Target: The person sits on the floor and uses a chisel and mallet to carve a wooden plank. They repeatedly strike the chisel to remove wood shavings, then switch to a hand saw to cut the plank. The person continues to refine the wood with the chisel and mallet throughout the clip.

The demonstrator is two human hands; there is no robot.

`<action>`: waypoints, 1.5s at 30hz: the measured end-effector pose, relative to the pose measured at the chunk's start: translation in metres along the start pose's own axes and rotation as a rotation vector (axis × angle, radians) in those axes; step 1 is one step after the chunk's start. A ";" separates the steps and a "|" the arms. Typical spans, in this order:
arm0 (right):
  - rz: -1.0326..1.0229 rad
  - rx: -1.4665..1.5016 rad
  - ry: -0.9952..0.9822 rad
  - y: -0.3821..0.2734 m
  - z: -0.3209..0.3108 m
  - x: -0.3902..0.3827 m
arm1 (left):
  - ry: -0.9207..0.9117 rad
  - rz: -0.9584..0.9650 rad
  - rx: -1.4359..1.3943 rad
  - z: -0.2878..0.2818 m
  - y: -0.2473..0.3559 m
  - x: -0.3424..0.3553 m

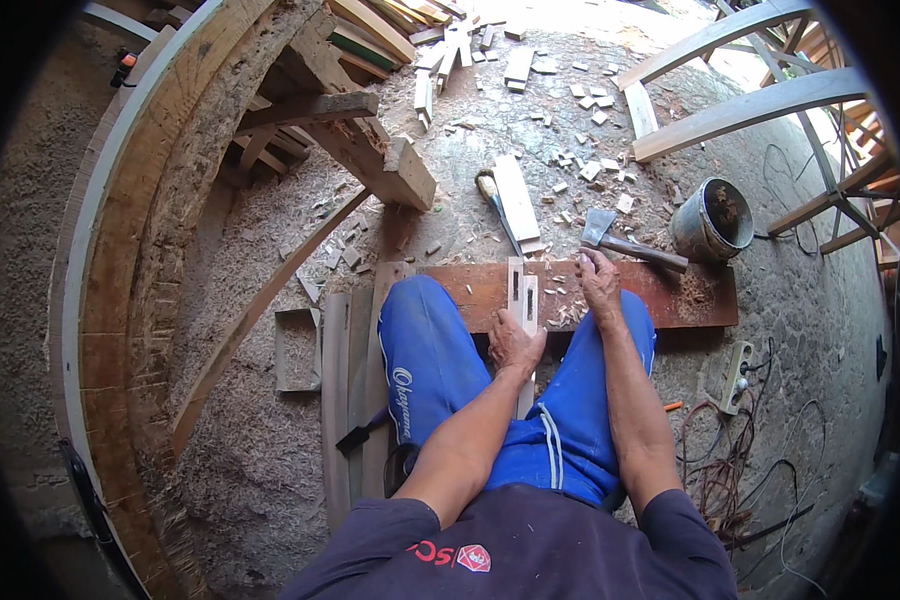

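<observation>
My left hand (517, 343) is closed around two pale wooden strips (531, 298) with narrow slots cut in them. They stand side by side between my knees, over a reddish-brown plank (470, 290). To their right, my right hand (600, 278) has its fingers curled together above the plank. What it holds, if anything, is too small to make out. Just beyond those fingers lies a hatchet (598, 225), its wooden handle pointing right. A chisel (497, 208) rests beside a pale wood block (515, 198) past the plank's far edge.
A metal bucket (712, 220) stands at the plank's right end. Near my right knee are a power strip (738, 378) and tangled cords (725, 465). Offcuts (592, 172) and shavings litter the floor. A large curved timber (120, 330) rises at left; curved wooden frames (750, 112) stand far right.
</observation>
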State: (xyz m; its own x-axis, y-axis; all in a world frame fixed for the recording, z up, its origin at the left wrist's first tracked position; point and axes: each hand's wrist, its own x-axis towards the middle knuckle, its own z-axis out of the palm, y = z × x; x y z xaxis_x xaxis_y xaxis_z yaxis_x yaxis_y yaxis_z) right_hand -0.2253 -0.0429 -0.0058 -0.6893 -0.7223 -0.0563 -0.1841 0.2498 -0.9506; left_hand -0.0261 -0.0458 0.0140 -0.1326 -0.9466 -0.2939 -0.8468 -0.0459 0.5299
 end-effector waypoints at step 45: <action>0.005 -0.331 -0.238 0.008 0.044 0.034 | -0.042 -0.054 0.014 -0.004 0.007 0.002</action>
State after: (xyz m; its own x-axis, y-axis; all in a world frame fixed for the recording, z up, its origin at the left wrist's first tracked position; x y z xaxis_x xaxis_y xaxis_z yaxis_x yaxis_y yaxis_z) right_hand -0.2188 -0.0938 -0.0284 -0.5160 -0.8403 -0.1665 -0.4242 0.4195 -0.8025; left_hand -0.0304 -0.0494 0.0203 -0.1078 -0.9287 -0.3549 -0.8603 -0.0918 0.5015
